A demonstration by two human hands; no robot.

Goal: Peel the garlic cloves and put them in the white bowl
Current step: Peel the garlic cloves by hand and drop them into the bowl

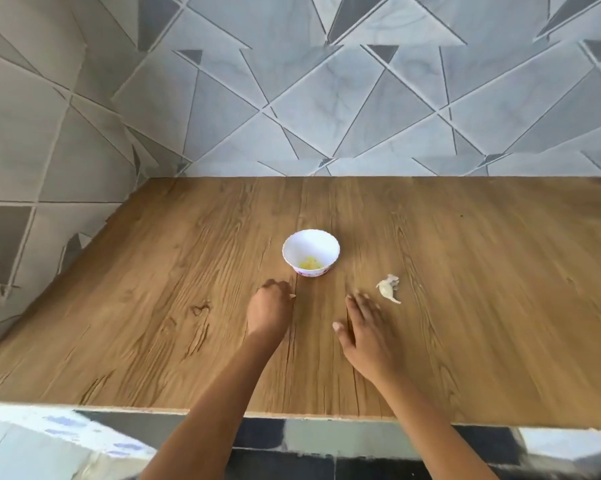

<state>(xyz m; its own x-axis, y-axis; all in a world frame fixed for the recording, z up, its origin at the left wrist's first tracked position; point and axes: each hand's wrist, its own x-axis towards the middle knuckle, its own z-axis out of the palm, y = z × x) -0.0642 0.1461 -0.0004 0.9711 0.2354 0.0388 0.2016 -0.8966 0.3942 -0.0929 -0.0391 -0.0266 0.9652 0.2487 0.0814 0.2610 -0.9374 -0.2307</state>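
Grip: right hand [365, 327] is spread flat, fingers straight, low over the wood and holding nothing. Left hand [269, 308] is knuckles-up with fingers curled under. A pale speck shows at its fingertips, but I cannot tell whether it is a pinched clove, a scrap of skin or a nail.

Garlic [389, 289]: a small pale piece with papery skin and a thin tail. It lies on the table just beyond and to the right of the right hand's fingertips, apart from them. It looks kept within easy reach for the next pick-up.

White bowl [310, 252]: upright, just beyond the left hand. Yellowish peeled bits [311, 263] lie at its bottom, so some cloves look done. It sits centrally, probably so either hand can drop into it.

Wooden table [153, 306] runs back to a tiled wall [327, 98].
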